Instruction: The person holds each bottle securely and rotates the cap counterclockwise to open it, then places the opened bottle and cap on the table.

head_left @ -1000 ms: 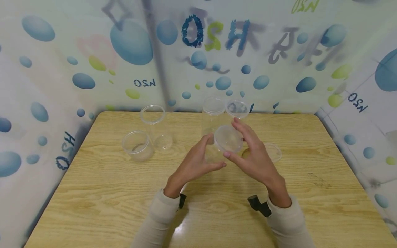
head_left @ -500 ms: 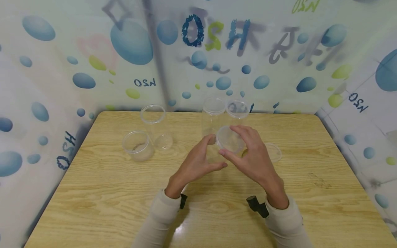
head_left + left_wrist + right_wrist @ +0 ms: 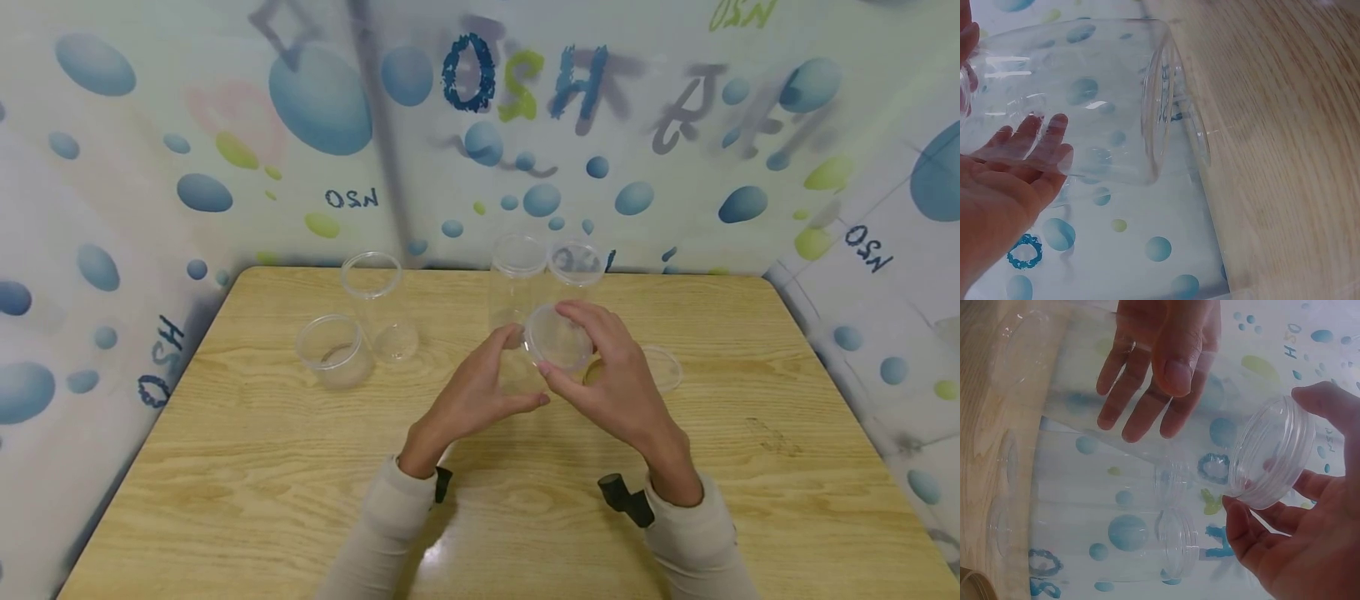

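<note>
Above the middle of the table my left hand [image 3: 472, 392] holds a tall clear plastic jar [image 3: 1104, 94] around its side, thumb on one side and fingers on the other. My right hand [image 3: 618, 383] grips the clear round lid [image 3: 558, 337] at the jar's top, thumb on the near edge and fingers over the far edge. In the right wrist view the lid sits on the jar's mouth, its ridged rim between thumb and fingertips. The jar is tilted, its top toward the head camera. The left wrist view shows the jar's base hanging off the fingers.
Two tall lidded jars [image 3: 517, 283] stand at the table's back. On the left are a tall lidless jar [image 3: 371, 275] and a short wide tub [image 3: 333, 350]. Right of the hands lies a clear ring-like lid [image 3: 663, 368], near a gold-brown round piece [image 3: 975, 584], partly hidden.
My right fingers have drawn in from a looser spread to grip the lid's rim, and the lid has shifted slightly right. My left hand keeps its hold on the jar.
</note>
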{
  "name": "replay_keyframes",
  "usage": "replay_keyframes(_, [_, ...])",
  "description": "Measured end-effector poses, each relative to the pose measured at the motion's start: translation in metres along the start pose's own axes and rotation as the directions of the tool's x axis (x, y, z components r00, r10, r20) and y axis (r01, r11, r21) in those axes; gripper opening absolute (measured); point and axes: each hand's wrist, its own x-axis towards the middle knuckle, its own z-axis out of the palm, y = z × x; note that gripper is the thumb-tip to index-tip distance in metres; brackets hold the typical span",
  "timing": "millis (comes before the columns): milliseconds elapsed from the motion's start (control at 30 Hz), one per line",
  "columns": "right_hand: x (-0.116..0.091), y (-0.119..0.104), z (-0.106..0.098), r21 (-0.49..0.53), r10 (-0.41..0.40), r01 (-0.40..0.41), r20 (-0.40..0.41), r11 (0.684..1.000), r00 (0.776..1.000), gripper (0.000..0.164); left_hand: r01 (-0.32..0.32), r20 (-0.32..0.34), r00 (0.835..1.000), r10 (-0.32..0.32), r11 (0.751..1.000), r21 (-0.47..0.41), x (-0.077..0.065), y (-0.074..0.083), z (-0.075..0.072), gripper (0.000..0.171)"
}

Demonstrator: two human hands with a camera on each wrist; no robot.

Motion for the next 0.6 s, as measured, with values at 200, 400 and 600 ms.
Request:
replay_keyframes(200, [-0.0001,0.0014,0.0003,0.013,-0.020,0.020,0.005,1.000,1.000,0.063,-0.008,0.002,1.000,0.008,1.000,-0.011,0.0001,-0.0027,0.0012,0.087])
replay_keyframes(400, [0.0006,0.0026,0.0015,0.033,-0.026,0.025,0.006,0.999,1.000,0.065,-0.014,0.008,1.000,0.014,1.000,-0.023,-0.0006,-0.0038,0.0001,0.087])
replay_keyframes(600, [0.0005,0.0029,0.0037,0.045,-0.026,0.026,-0.013,0.999,1.000,0.068,-0.038,-0.005,0.999,0.038,0.999,-0.020,0.0002,-0.0051,-0.0023,0.086])
